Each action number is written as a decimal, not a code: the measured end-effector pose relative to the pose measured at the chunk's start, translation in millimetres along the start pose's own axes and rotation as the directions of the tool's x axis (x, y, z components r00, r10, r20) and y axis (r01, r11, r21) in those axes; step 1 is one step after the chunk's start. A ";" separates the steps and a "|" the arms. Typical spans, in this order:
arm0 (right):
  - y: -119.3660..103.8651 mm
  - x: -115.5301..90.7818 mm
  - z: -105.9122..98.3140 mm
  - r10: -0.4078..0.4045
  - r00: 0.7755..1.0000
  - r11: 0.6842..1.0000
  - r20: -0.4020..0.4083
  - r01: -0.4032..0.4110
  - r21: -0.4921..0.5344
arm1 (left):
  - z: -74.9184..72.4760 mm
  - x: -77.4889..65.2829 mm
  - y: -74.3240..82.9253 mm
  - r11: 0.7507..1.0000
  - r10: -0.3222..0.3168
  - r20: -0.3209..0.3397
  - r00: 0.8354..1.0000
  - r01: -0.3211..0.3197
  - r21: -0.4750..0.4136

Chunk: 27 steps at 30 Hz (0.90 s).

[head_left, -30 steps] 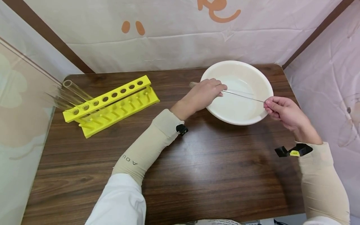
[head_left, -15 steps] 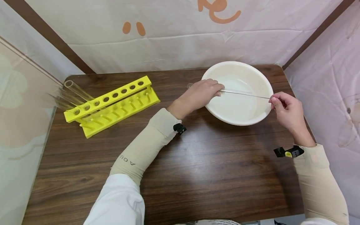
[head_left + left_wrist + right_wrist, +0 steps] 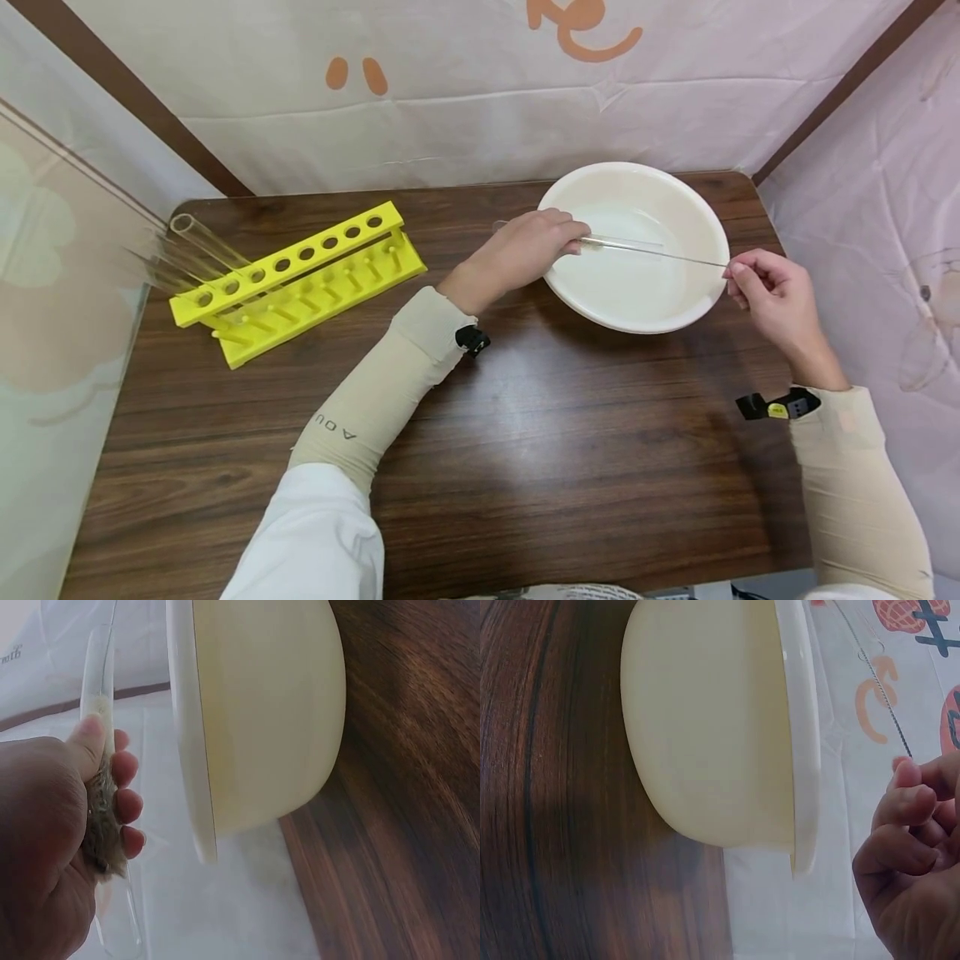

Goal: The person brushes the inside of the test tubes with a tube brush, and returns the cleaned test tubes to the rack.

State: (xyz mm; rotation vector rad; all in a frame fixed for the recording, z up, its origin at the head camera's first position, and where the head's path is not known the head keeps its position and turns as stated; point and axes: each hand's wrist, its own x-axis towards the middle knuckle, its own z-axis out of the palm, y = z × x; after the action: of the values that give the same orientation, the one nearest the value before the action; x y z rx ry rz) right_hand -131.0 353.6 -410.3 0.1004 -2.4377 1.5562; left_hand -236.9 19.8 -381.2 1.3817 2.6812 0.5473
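In the head view my left hand [image 3: 528, 246] grips a clear glass test tube over the left rim of a white basin [image 3: 630, 292]. The left wrist view has the thumb and curled fingers round the test tube [image 3: 97, 664], its rounded end sticking out below. Inside the tube, at the hand, sits the bristle head of a test tube brush [image 3: 103, 817]. My right hand [image 3: 776, 292], at the basin's right rim, pinches the end of the brush's thin wire handle. The twisted wire [image 3: 889, 705] shows in the right wrist view, stretched between both hands above the basin.
A yellow test tube rack [image 3: 294, 259] stands at the left on the dark wooden table [image 3: 540, 475]. Several clear test tubes [image 3: 210, 242] lean in its left holes. Printed curtains [image 3: 450, 133] close off the back and sides.
The left hand has shifted a little left with the test tube. The right hand has moved right with the wire end, so more wire shows between the hands.
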 end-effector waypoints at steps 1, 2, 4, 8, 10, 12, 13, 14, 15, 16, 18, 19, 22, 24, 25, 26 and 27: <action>0.3 0.0 -0.9 0.001 1.000 1.000 0.000 -0.001 0.008 | -0.3 -0.3 -0.3 1.000 0.000 0.002 1.000 0.000 0.000; 0.4 -0.1 -2.0 0.003 1.000 1.000 0.001 -0.003 0.018 | -0.5 -0.6 -0.6 1.000 -0.001 0.005 1.000 0.001 0.002; 1.1 -0.6 -4.2 0.007 1.000 0.999 0.002 -0.008 0.052 | -0.6 -0.7 -1.6 1.000 0.000 0.014 1.000 0.000 0.008; 2.6 -1.6 -8.7 0.020 1.000 0.993 -0.006 -0.019 0.117 | -1.4 -1.6 -3.9 1.000 0.005 0.022 1.000 -0.006 0.017; 2.9 -2.3 -11.9 0.023 1.000 0.991 -0.009 -0.021 0.135 | -1.7 -2.4 -5.1 1.000 0.009 0.019 1.000 -0.009 0.016; 2.6 -2.9 -15.7 0.028 1.000 0.989 -0.010 -0.026 0.148 | -1.8 -3.5 -6.8 1.000 0.005 0.018 1.000 -0.005 0.015; 2.5 -3.5 -17.8 0.033 0.999 0.985 -0.006 -0.031 0.169 | -1.9 -4.1 -7.7 1.000 0.003 0.019 1.000 -0.003 0.014; 2.4 -4.2 -19.9 0.035 0.999 0.984 -0.005 -0.034 0.176 | -1.7 -4.7 -8.6 1.000 0.002 0.020 1.000 -0.002 0.014; 2.5 -4.9 -22.0 0.037 0.999 0.980 0.000 -0.037 0.194 | -1.3 -5.2 -9.6 1.000 0.002 0.021 1.000 -0.003 0.013; 2.8 -5.5 -23.7 0.040 0.999 0.977 0.001 -0.039 0.211 | -1.0 -5.7 -10.4 1.000 0.004 0.022 1.000 -0.004 0.014; 3.3 -7.0 -26.9 0.047 0.999 0.966 0.005 -0.047 0.254 | -0.7 -6.6 -11.6 1.000 0.006 0.027 1.000 -0.007 0.017; 3.6 -7.5 -28.4 0.050 0.999 0.963 0.003 -0.049 0.264 | -0.7 -7.1 -11.8 1.000 0.010 0.027 1.000 -0.010 0.018; 4.6 -8.5 -32.3 0.056 0.998 0.957 0.004 -0.055 0.284 | -1.8 -8.8 -12.1 1.000 0.013 0.035 0.999 -0.013 0.016; 4.9 -8.5 -34.5 0.063 0.998 0.956 0.001 -0.060 0.288 | -2.8 -10.3 -12.6 1.000 0.008 0.038 0.999 -0.009 0.011; 5.1 -8.5 -35.5 0.066 0.998 0.956 -0.001 -0.063 0.286 | -3.1 -10.9 -12.9 1.000 0.007 0.037 0.999 -0.007 0.007; 5.2 -8.5 -36.7 0.071 0.997 0.953 0.001 -0.068 0.295 | -3.3 -11.4 -13.4 1.000 0.004 0.036 0.999 -0.004 0.004; 5.3 -8.5 -37.5 0.079 0.997 0.949 0.001 -0.075 0.305 | -3.4 -11.8 -14.0 1.000 0.003 0.034 0.999 -0.003 0.001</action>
State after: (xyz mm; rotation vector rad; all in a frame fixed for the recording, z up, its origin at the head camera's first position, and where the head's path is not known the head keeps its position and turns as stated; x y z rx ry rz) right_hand -117.4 389.0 -402.0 0.0514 -2.1973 1.9531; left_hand -241.6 2.0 -384.0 1.3820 2.6533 0.5181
